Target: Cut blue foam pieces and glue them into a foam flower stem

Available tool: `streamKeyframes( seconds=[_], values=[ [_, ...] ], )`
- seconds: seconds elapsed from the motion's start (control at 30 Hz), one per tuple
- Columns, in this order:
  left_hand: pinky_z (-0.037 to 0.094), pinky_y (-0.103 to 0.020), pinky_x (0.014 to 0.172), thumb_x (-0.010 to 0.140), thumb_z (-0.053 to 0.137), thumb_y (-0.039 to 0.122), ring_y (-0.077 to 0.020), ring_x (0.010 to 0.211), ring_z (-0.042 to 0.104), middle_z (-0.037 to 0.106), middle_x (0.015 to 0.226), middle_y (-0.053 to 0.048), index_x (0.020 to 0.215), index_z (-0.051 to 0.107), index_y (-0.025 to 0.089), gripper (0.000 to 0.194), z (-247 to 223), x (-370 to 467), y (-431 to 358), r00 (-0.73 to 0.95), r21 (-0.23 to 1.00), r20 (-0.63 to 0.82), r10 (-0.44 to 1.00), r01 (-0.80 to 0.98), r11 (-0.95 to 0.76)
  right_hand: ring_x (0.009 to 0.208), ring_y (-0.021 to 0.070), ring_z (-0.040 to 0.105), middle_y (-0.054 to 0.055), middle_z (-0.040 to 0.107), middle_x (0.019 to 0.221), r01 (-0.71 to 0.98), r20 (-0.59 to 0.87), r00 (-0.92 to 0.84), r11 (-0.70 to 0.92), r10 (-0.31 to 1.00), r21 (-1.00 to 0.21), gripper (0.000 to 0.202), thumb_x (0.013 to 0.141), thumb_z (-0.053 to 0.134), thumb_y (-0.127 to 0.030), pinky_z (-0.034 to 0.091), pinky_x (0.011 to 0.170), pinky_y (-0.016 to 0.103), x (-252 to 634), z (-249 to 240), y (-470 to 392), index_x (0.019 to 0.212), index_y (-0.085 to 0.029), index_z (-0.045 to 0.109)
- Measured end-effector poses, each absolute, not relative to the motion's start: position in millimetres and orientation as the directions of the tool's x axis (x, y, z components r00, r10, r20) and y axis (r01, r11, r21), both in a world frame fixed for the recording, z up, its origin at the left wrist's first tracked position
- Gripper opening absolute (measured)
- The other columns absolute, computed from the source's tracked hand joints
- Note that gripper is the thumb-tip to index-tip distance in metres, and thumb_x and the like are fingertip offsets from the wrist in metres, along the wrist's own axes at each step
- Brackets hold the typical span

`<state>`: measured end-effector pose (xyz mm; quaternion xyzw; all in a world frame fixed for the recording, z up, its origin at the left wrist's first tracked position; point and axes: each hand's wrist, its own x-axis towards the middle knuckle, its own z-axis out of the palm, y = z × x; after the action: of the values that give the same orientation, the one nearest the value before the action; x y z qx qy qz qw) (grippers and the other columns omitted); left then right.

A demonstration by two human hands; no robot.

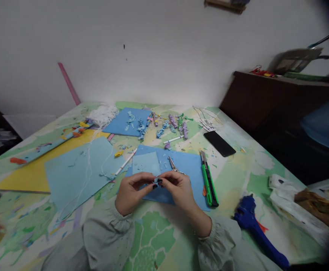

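Note:
My left hand point(134, 191) and my right hand point(178, 188) meet fingertip to fingertip above a blue foam sheet point(191, 162). Both pinch a small light-blue piece point(156, 180), perhaps foam, mostly covered by my fingers. Under and beyond the hands lies a smaller pale-blue square point(146, 162) on the blue sheet. Scissors point(173, 164) rest just past my right hand, their handles partly hidden by it. To the right, a green box cutter point(209, 182) lies with some blade showing. A white stick point(126, 162) slants beyond my left hand.
At the back lie several frilled foam figures point(172, 122) and a tangle of white string point(104, 114). Right of me are a black phone point(219, 143) and a blue glue gun point(253, 226). Light-blue point(68, 169) and yellow sheets point(20, 178) spread left. A wall point(153, 56) stands behind.

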<state>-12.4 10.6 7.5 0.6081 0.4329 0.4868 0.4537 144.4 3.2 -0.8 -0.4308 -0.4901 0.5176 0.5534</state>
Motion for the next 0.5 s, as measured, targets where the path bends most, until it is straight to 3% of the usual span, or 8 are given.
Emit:
streamKeyframes(
  seconds=[0.17, 0.5],
  values=[
    [0.056, -0.026, 0.064, 0.063, 0.070, 0.026, -0.0191, 0.067, 0.067, 0.071, 0.069, -0.004, 0.066, 0.071, 0.018, 0.008, 9.9, -10.7, 8.7, 0.092, 0.970, 0.203, 0.975, 0.117, -0.213, 0.057, 0.0125, 0.056, 0.000, 0.063, 0.060, -0.157, 0.089, -0.008, 0.086, 0.996, -0.984, 0.011, 0.062, 0.073, -0.026, 0.045, 0.056, 0.024, 144.7, 0.3, 4.6, 0.064, -0.018, 0.066],
    [0.055, -0.027, 0.065, 0.060, 0.072, 0.028, -0.0181, 0.067, 0.066, 0.068, 0.069, -0.004, 0.071, 0.064, 0.017, 0.018, 3.8, -8.5, 9.6, 0.044, 0.994, 0.087, 0.995, 0.060, -0.089, 0.052, 0.0105, 0.053, -0.001, 0.060, 0.056, -0.135, 0.014, -0.039, 0.009, 0.999, -0.991, 0.014, 0.061, 0.073, -0.024, 0.041, 0.051, 0.021, 143.3, -3.9, 5.1, 0.064, -0.016, 0.062]
  ],
)
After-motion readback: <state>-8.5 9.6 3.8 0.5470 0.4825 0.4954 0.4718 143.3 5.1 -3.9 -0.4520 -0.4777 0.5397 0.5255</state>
